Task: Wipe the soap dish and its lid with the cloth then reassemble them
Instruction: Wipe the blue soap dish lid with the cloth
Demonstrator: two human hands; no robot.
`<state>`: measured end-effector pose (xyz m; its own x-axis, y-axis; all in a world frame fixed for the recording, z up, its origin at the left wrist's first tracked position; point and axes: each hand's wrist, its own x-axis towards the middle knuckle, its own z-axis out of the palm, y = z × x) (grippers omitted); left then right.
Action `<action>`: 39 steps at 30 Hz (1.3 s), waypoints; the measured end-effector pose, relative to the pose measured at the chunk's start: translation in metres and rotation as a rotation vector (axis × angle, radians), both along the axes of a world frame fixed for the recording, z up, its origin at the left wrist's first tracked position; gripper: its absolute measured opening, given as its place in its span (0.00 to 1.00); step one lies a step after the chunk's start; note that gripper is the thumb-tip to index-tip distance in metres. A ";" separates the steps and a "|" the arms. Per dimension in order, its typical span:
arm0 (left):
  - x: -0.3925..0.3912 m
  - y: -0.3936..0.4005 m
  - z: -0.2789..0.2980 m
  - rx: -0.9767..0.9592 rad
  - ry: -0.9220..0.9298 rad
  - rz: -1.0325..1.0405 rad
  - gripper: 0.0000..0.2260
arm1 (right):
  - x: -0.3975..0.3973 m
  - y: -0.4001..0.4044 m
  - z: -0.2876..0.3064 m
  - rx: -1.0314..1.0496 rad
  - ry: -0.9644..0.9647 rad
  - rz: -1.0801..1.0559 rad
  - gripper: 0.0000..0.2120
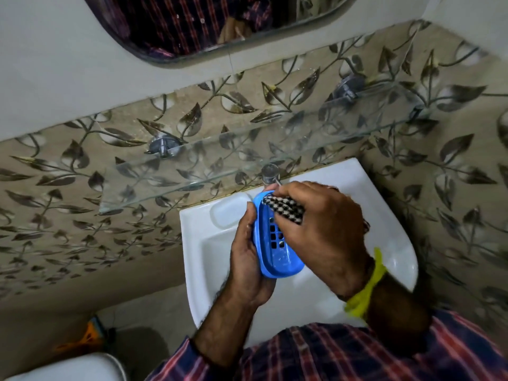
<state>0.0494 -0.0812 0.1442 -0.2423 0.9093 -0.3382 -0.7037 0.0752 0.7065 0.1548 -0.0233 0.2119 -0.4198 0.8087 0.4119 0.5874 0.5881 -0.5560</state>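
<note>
Wiping's underway over the washbasin (384, 215): left hand (247, 259) cups the blue soap dish (277, 259), long axis running away from him; right hand (324, 232) curls round the checked cloth (286, 209) inside its far end. Clear lid (228, 213) lies on basin rim, just left of dish.

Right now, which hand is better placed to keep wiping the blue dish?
The right hand. It already grips the checked cloth and presses it inside the blue soap dish, while the left hand is busy holding the dish over the sink.
</note>
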 end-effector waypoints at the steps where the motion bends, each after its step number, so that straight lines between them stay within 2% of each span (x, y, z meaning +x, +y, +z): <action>1: 0.002 0.000 0.000 -0.015 0.003 -0.004 0.27 | -0.003 0.001 -0.001 0.010 0.000 -0.006 0.12; 10: 0.009 0.001 0.001 0.007 -0.025 0.001 0.25 | -0.006 -0.006 -0.022 0.016 0.115 -0.027 0.10; 14: 0.003 0.002 0.001 0.048 -0.069 0.022 0.24 | 0.003 -0.008 -0.024 0.030 0.015 0.158 0.16; 17: 0.009 0.001 -0.003 0.001 -0.079 0.015 0.24 | 0.008 -0.002 -0.025 0.078 -0.087 0.159 0.17; 20: 0.009 0.001 -0.004 -0.009 -0.111 0.043 0.25 | 0.000 0.005 -0.023 0.069 -0.066 0.121 0.14; 23: 0.005 0.001 -0.001 0.012 -0.112 0.043 0.25 | 0.001 -0.002 -0.027 0.108 -0.071 0.198 0.14; 27: 0.011 0.002 -0.005 -0.048 -0.081 0.056 0.25 | 0.001 0.003 -0.024 0.075 -0.090 0.142 0.13; 31: 0.006 0.002 -0.002 -0.010 -0.085 0.050 0.25 | 0.007 -0.003 -0.027 0.107 -0.123 0.251 0.13; 35: 0.009 0.003 -0.006 -0.040 -0.072 0.075 0.25 | 0.005 0.003 -0.021 0.050 -0.133 0.223 0.13; 39: 0.005 0.001 -0.006 0.027 -0.085 0.070 0.23 | 0.012 -0.002 -0.021 0.071 -0.160 0.337 0.13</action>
